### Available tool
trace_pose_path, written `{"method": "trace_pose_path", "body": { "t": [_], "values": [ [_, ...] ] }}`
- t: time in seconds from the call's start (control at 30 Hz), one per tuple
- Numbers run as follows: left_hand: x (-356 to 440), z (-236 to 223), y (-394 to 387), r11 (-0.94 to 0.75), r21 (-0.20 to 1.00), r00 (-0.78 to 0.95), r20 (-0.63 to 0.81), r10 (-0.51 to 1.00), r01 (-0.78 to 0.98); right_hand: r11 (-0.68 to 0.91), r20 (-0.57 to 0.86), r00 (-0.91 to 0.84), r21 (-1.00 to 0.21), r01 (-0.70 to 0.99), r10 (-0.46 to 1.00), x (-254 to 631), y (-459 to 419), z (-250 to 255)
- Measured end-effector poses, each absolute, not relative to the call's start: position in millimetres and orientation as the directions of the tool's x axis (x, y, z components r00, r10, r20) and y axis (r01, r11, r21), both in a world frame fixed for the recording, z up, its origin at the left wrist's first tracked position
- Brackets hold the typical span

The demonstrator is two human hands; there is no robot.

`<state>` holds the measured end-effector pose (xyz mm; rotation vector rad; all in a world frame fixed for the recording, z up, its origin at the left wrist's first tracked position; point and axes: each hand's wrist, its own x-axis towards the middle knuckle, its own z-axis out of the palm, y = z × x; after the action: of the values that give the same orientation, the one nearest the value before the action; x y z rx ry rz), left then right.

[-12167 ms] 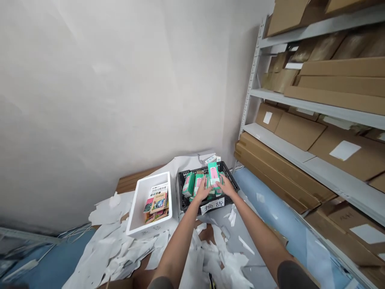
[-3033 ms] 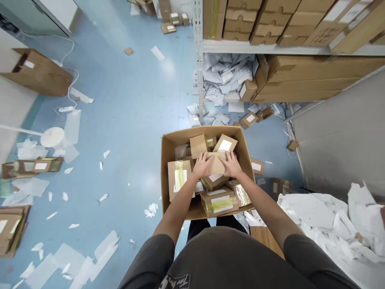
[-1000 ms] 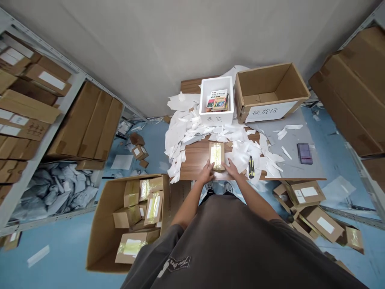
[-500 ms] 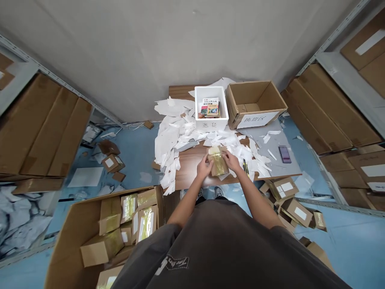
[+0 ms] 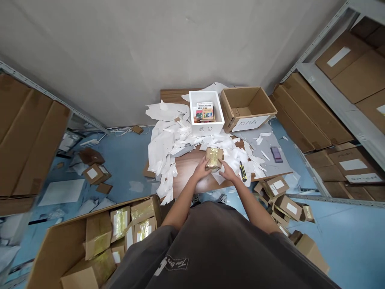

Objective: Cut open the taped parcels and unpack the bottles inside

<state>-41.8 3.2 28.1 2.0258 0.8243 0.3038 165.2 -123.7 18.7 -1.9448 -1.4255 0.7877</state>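
Observation:
A small cardboard box [image 5: 213, 157] wrapped in shiny yellowish tape is held just over the front part of the table. My left hand [image 5: 201, 169] grips its lower left side, fingers closed against the cardboard. On the opposite side, my right hand [image 5: 227, 171] holds the lower right corner; some fingertips are hidden. A yellow and black utility knife [image 5: 242, 171] lies to the right of my right hand. Torn white paper [image 5: 162, 140] is spread behind and left of the box. Behind it stands a white bin [image 5: 207, 129] with books [image 5: 205, 111] inside.
An open carton [image 5: 228, 120] with a handwritten label is beside the white bin. At my lower left, a large carton [image 5: 45, 249] holds several taped boxes. More small boxes [image 5: 291, 206] are piled on the floor at right. Shelves with cartons [image 5: 313, 116] flank the table [image 5: 186, 172].
The box has turned in my hands and its upper face looks different. My right hand has slid from its upper right side down to the lower right corner. The camera view has shifted.

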Motion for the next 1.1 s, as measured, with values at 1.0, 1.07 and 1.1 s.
{"method": "trace_pose_path", "body": {
  "t": [1.0, 1.07, 1.1],
  "values": [
    [-34.3, 22.4, -27.3, -0.073, 0.801, 0.486, -0.286, 0.826, 0.595, -0.308, -0.236, 0.198, -0.690, 0.655, 0.951, 186.5, -116.2, 27.6],
    [-24.1, 33.3, -11.8, -0.032, 0.840, 0.356, -0.194, 0.914, 0.541, -0.338, -0.233, 0.245, -0.634, 0.696, 0.941, 198.5, -90.8, 46.6],
    [-18.9, 37.4, -4.4, -0.020, 0.853, 0.316, -0.172, 0.933, 0.522, -0.356, -0.249, 0.255, -0.608, 0.710, 0.934, 202.3, -78.4, 53.8]
  ]
}}
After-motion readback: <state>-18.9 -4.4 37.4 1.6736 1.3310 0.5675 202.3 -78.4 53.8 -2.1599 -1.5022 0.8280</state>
